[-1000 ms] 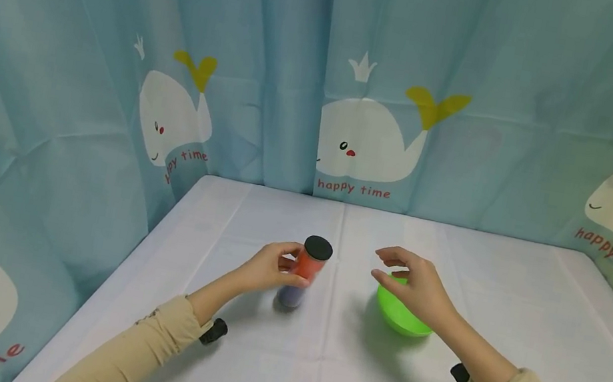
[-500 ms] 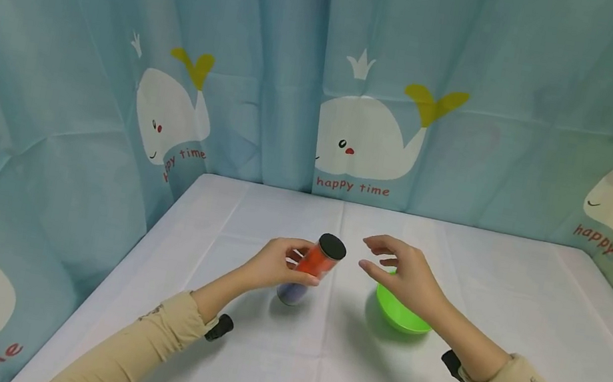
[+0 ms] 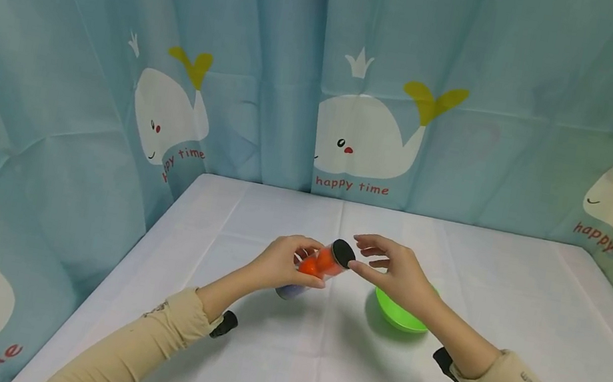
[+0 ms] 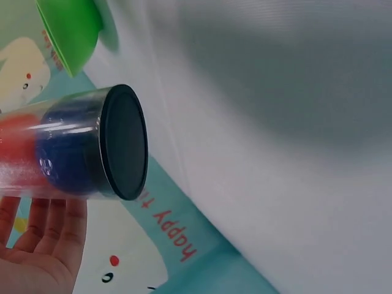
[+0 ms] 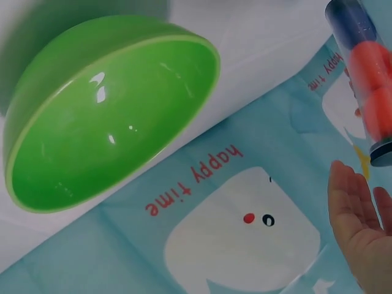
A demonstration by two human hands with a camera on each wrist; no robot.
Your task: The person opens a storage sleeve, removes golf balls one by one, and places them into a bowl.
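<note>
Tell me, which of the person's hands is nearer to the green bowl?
The right. The right hand hovers just above the far-left rim of the green bowl, fingertips at the tube's black cap. The left hand holds the clear tube farther left of the bowl.

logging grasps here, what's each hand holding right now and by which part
The left hand holds the clear tube of balls by its middle, tilted. The right hand has its fingertips at the black cap; no firm grip shows.

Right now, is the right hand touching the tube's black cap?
Cannot tell. In the head view the right hand fingertips meet the cap, but the right wrist view seems to show a gap.
</note>
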